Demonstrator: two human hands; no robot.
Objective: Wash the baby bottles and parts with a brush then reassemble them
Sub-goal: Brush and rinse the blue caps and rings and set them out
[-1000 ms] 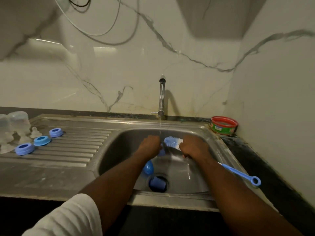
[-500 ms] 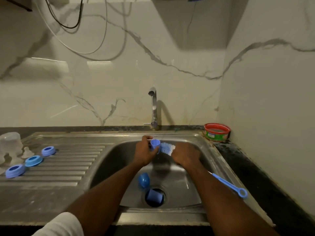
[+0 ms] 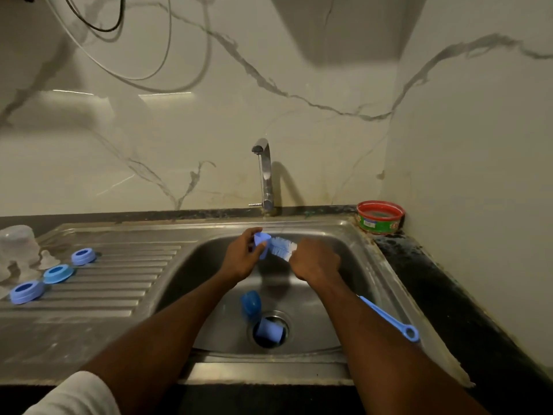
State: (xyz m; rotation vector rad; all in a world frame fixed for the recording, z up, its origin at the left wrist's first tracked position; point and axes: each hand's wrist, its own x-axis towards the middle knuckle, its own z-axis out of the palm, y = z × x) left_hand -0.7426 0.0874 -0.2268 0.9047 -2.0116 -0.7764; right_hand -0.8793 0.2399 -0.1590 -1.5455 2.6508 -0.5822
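Since the earlier frames both hands have lifted from low in the basin to just under the tap, and the small blue cap has come clear of the fingers so its open mouth now shows.

The left hand (image 3: pixel 241 259) pinches that blue cap (image 3: pixel 261 244) by its outer wall, fingers curled round it. The right hand (image 3: pixel 317 260) is closed round the brush handle close behind the bristles, and the brush (image 3: pixel 281 246) has its white-and-blue head at the cap's mouth; its long handle runs back under the forearm to a ring end. A thin stream falls from the tap (image 3: pixel 264 175) just above the two.

Outward, a second blue cap (image 3: pixel 250 303) and a third blue cap (image 3: pixel 268 330) lie in the sink (image 3: pixel 344 333), the latter in the drain. On the draining board of the desk sit three blue screw rings (image 3: pixel 58 273), clear teats and a clear bottle (image 3: pixel 18 244). A red tub (image 3: pixel 380 217) stands in the corner.

The cap looks light, stiff and, being wet, likely slippery; gripping its rim and wall seems soundest.
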